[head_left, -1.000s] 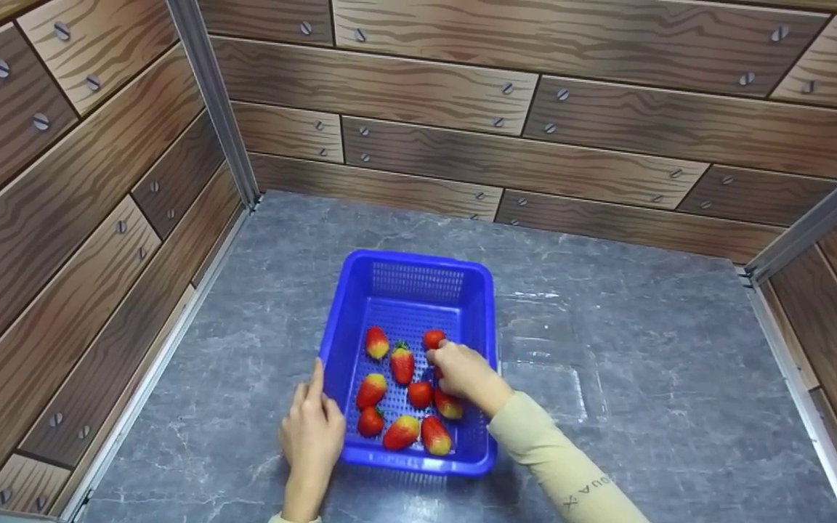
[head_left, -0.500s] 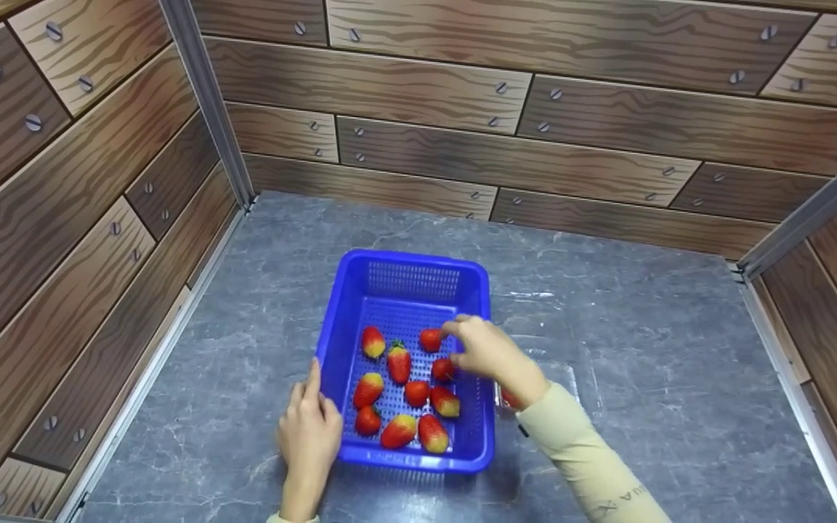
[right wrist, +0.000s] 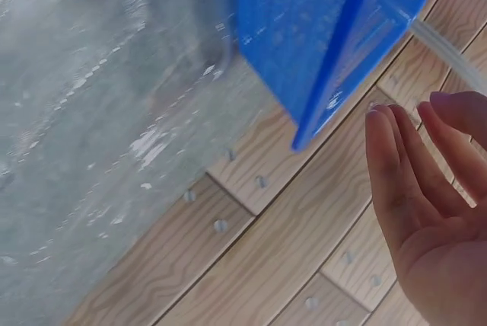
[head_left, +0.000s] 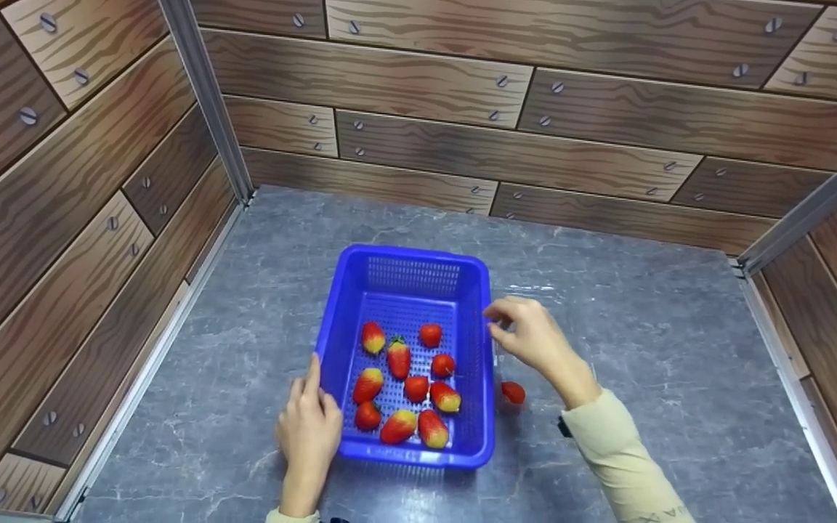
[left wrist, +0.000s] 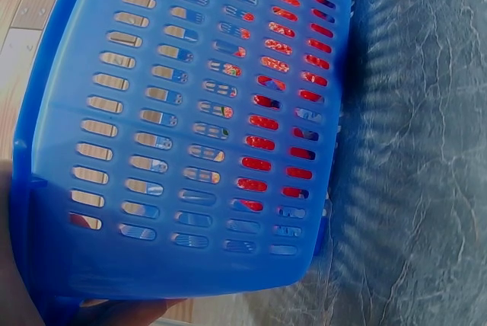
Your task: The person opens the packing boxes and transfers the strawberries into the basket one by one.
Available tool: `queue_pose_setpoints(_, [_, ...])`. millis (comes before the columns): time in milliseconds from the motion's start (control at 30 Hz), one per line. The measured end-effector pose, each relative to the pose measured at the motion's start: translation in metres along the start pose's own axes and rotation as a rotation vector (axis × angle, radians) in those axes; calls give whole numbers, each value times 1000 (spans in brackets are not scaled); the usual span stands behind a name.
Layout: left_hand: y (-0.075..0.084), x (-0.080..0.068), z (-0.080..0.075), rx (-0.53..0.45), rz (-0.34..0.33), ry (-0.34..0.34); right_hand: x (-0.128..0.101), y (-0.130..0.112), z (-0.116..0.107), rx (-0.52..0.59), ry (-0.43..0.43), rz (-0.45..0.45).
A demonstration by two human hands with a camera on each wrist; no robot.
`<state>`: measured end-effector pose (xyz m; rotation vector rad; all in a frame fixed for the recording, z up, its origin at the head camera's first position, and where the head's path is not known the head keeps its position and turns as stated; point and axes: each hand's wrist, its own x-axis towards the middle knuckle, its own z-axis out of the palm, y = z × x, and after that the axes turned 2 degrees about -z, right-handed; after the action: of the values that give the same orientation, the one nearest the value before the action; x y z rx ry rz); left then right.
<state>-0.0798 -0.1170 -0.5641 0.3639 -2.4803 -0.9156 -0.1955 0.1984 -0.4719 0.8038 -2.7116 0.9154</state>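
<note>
A blue plastic basket [head_left: 470,319] stands on the grey marbled surface, with several red-and-yellow strawberries [head_left: 399,358] spread over its near half. My left hand [head_left: 307,428] grips the basket's left rim, its index finger lying along the side. In the left wrist view, red fruit shows through the slots of the basket wall [left wrist: 122,135]. Just over the right rim, my right hand [head_left: 531,330] has loosely bent fingers with nothing between them; the right wrist view shows its bare palm [right wrist: 441,265]. One more strawberry [head_left: 512,393] lies outside, right of the basket.
A see-through plastic container [head_left: 535,290], visible mainly by its glints, lies right of the basket, around or under the loose strawberry. Wood-patterned walls [head_left: 418,80] with metal corner posts [head_left: 208,94] enclose the surface at back and sides.
My right hand has let go of a strawberry in the basket and moved out to the right, over the rim. This uncovers the strawberry outside. The left hand stays on the rim.
</note>
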Motion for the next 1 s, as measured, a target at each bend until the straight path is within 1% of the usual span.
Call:
queue_pose_setpoints(67, [0,0,0,-2,-1,9,-5,6,-1,-22,-2,22])
queue_pose_setpoints(167, [0,0,1,0,-16,8,-14,16,2,-35,-44,59])
queue_pose_setpoints(333, [0,-2,0,10,-41,-19,-34,31,13,25,-187,138])
queue_pose_setpoints(433, [0,-1,-1,11,-39,-21,-44,37,19,34,-248,159])
queue_pose_setpoints(567, [1,0,-1,11,-31,-15,-54,41,24,31,-289,175])
queue_pose_setpoints(767, [0,1,0,5,-17,-6,-62,42,27,59,-339,199])
queue_pose_setpoints(933, [0,1,0,9,-11,-2,-67,47,31,107,-361,209])
queue_pose_setpoints(1000, [0,1,0,8,-13,0,-69,50,34,117,-357,208])
